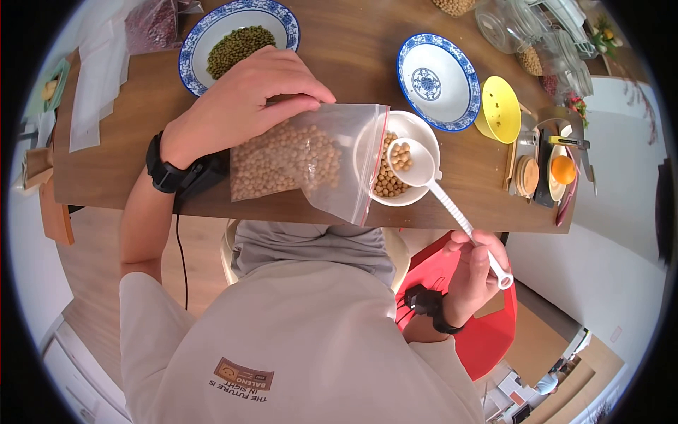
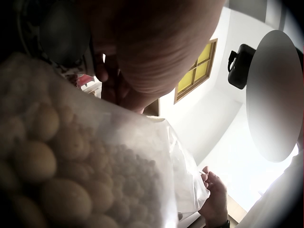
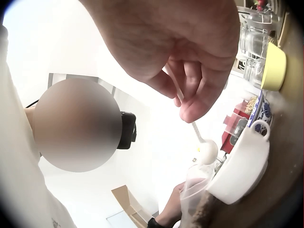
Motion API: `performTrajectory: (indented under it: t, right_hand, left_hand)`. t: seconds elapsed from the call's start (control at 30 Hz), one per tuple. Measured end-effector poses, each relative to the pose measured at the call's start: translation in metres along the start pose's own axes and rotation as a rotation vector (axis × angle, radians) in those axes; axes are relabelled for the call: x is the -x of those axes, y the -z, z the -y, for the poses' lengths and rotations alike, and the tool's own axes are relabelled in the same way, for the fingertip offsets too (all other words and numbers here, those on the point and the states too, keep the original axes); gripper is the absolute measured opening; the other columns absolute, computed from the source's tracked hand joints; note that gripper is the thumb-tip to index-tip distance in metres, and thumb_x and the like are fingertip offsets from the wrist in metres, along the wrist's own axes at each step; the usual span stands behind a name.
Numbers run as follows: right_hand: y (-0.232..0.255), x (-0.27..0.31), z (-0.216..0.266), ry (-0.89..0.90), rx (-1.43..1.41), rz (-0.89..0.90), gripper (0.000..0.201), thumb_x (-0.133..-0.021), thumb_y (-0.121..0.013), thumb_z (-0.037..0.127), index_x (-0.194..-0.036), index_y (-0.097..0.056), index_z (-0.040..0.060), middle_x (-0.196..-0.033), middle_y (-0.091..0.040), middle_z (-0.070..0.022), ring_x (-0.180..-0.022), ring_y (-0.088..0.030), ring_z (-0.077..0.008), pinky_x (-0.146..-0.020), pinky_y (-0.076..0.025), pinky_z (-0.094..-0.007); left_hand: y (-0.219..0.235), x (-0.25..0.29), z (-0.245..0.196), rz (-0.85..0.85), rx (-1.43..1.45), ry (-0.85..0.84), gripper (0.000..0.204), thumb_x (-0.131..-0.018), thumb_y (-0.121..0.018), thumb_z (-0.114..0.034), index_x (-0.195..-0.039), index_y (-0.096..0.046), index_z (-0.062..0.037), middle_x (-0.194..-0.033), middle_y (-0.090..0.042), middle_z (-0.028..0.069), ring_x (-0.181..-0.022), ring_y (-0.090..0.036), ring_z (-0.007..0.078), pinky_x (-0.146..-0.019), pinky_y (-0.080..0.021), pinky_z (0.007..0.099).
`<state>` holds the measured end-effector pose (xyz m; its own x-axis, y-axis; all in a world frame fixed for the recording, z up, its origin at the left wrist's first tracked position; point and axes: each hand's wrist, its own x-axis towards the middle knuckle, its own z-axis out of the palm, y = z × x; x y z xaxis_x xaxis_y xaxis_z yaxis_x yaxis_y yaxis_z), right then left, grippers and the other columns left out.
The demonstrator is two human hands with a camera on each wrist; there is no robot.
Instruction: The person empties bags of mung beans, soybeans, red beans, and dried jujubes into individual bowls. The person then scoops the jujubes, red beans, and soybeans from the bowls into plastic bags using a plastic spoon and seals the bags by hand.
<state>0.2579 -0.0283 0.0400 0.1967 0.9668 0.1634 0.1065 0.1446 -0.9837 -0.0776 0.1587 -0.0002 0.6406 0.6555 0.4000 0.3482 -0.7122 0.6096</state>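
My left hand (image 1: pixel 261 92) pinches the top edge of a clear zip bag (image 1: pixel 332 187) part-filled with chickpeas (image 1: pixel 272 166). The bag's mouth, with its red strip, overlaps a white bowl (image 1: pixel 432 141) that holds more chickpeas. Between thumb and fingers, my right hand (image 1: pixel 480 272) grips the handle of a long white spoon (image 1: pixel 452 205). Several chickpeas sit in the spoon's round head, which is over the bowl near the bag's mouth. In the right wrist view the bowl (image 3: pixel 242 166) shows a loop handle.
A blue-and-white plate (image 1: pixel 191 53) of green beans stands at the back left. Toward the right are a second patterned plate (image 1: pixel 452 60), a yellow bowl (image 1: pixel 501 113), glass jars (image 1: pixel 498 28), a knife (image 1: pixel 568 142) and an orange thing (image 1: pixel 563 169). Plastic bags (image 1: pixel 99 85) lie far left.
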Motion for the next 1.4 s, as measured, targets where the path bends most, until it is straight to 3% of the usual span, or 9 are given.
performTrajectory:
  t: [0.1, 0.17, 0.3, 0.57, 0.7, 1.0, 1.07, 1.23, 1.4]
  right_hand:
    - [-0.009, 0.0, 0.008, 0.003, 0.005, 0.054, 0.026, -0.104, -0.063, 0.017, -0.111, -0.071, -0.007, -0.094, -0.075, -0.0205, -0.076, -0.071, -0.026, -0.07, -0.061, -0.0386]
    - [-0.012, -0.007, 0.01, 0.078, 0.165, 0.374, 0.023, -0.102, -0.065, 0.013, -0.111, -0.073, -0.0064, -0.096, -0.075, -0.0196, -0.08, -0.071, -0.0259, -0.07, -0.06, -0.0358]
    - [-0.023, -0.011, 0.011, 0.16, 0.245, 0.527, 0.016, -0.094, -0.07, 0.001, -0.108, -0.077, -0.003, -0.107, -0.073, -0.0179, -0.088, -0.071, -0.0234, -0.067, -0.056, -0.0311]
    - [0.011, -0.013, 0.006, 0.094, 0.301, 0.175, 0.016, -0.097, -0.067, 0.004, -0.106, -0.075, -0.0073, -0.099, -0.075, -0.0205, -0.076, -0.07, -0.0231, -0.068, -0.055, -0.0322]
    - [0.001, -0.017, -0.002, 0.046, 0.496, 0.198, 0.017, -0.094, -0.069, -0.003, -0.11, -0.076, -0.002, -0.103, -0.076, -0.0154, -0.084, -0.071, -0.0199, -0.073, -0.055, -0.0297]
    - [-0.003, -0.012, -0.012, -0.054, 0.293, 0.28, 0.02, -0.097, -0.065, -0.004, -0.114, -0.074, -0.0032, -0.102, -0.077, -0.0161, -0.088, -0.071, -0.0202, -0.077, -0.056, -0.0305]
    - [-0.001, -0.007, -0.011, -0.161, 0.067, 0.072, 0.021, -0.1, -0.062, -0.001, -0.117, -0.071, -0.0076, -0.099, -0.077, -0.02, -0.084, -0.072, -0.0236, -0.078, -0.059, -0.0347]
    - [0.004, -0.001, -0.005, -0.042, 0.02, 0.008, 0.023, -0.104, -0.06, 0.009, -0.115, -0.07, -0.0091, -0.095, -0.075, -0.0246, -0.08, -0.072, -0.0273, -0.074, -0.062, -0.0403]
    - [-0.013, -0.002, 0.003, -0.002, 0.004, 0.212, 0.02, -0.101, -0.064, 0.008, -0.112, -0.072, -0.0072, -0.099, -0.076, -0.0207, -0.082, -0.072, -0.0251, -0.072, -0.061, -0.0364]
  left_hand:
    - [0.0, 0.0, -0.001, 0.002, -0.005, 0.003, 0.014, -0.09, -0.074, -0.007, -0.104, -0.077, -0.0053, -0.093, -0.072, 0.0042, -0.092, -0.063, 0.0237, -0.086, -0.049, 0.037]
    - [0.0, -0.001, -0.001, 0.003, -0.011, 0.009, 0.014, -0.09, -0.074, -0.007, -0.103, -0.077, -0.0054, -0.093, -0.072, 0.0043, -0.092, -0.063, 0.0238, -0.086, -0.05, 0.037]
    - [0.0, -0.001, -0.001, -0.009, -0.003, 0.011, 0.014, -0.09, -0.074, -0.006, -0.103, -0.077, -0.0053, -0.093, -0.071, 0.0046, -0.092, -0.062, 0.0239, -0.086, -0.05, 0.0371]
    - [0.0, -0.002, -0.001, -0.007, -0.003, -0.01, 0.013, -0.09, -0.074, -0.006, -0.103, -0.076, -0.0049, -0.092, -0.071, 0.0048, -0.09, -0.063, 0.0243, -0.086, -0.049, 0.0371]
    - [0.0, -0.002, -0.002, 0.013, -0.018, 0.026, 0.013, -0.09, -0.074, -0.007, -0.102, -0.076, -0.005, -0.092, -0.072, 0.0051, -0.091, -0.063, 0.0245, -0.087, -0.049, 0.0369]
    - [0.001, -0.004, -0.005, 0.013, -0.032, 0.026, 0.013, -0.091, -0.073, -0.007, -0.103, -0.076, -0.0049, -0.093, -0.072, 0.0052, -0.091, -0.064, 0.0247, -0.085, -0.05, 0.0362]
    - [0.001, -0.002, -0.004, 0.013, -0.024, 0.033, 0.013, -0.091, -0.073, -0.007, -0.103, -0.076, -0.0049, -0.093, -0.072, 0.0052, -0.091, -0.064, 0.0247, -0.085, -0.05, 0.0361]
    - [0.001, -0.003, -0.003, 0.013, -0.029, 0.024, 0.013, -0.09, -0.073, -0.005, -0.102, -0.076, -0.0051, -0.092, -0.073, 0.0049, -0.089, -0.064, 0.0249, -0.086, -0.05, 0.0361]
    - [0.001, -0.002, -0.003, 0.017, -0.031, 0.025, 0.013, -0.09, -0.073, -0.005, -0.102, -0.076, -0.0052, -0.092, -0.073, 0.0049, -0.09, -0.064, 0.0247, -0.087, -0.049, 0.0361]
